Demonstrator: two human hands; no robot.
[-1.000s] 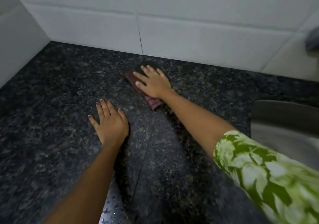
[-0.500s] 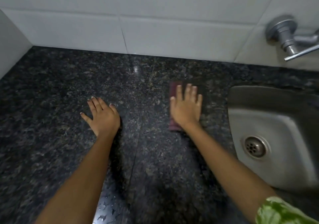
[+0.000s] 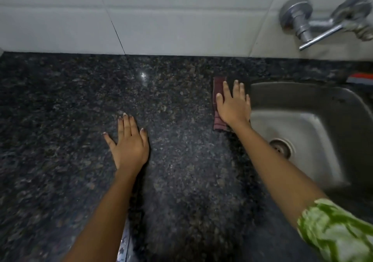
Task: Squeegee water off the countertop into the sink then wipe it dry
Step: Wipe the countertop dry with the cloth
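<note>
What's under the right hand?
A dark red cloth lies flat on the granite countertop, pressed down by the right hand beside the sink. Only its left strip shows; the palm covers the rest.

White glazed wall tiles (image 3: 161, 19) with dark grout lines are backing the scene; a chrome wall-mounted tap (image 3: 306, 21) is projecting at upper right, and overhead light is glinting off the tiles.
</note>
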